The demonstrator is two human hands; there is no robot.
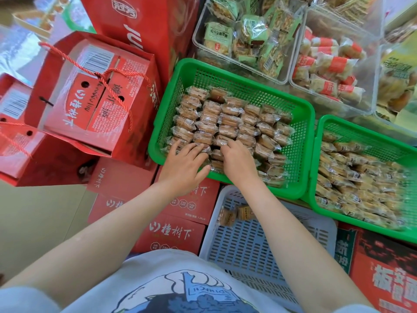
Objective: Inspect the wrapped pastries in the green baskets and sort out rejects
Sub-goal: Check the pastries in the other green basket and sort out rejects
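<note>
- The left hand (pixel 184 164) was laid flat, fingers relaxed, on the wrapped pastries (pixel 228 123) in the green basket (pixel 300 132)
- The right hand (pixel 237 161) was curled at its 12 o'clock; its grasp could not be told
- Two pastries (pixel 234 214) were seen in the grey basket (pixel 248 245) at 6 o'clock

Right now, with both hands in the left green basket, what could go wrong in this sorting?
1. The left hand and right hand rest on tightly packed wrapped pastries; pressing could crush some or disturb the rows.
2. The grey basket holds two loose pastries, probably rejects; it sits just below the left green basket, so good pieces might fall in.
</note>
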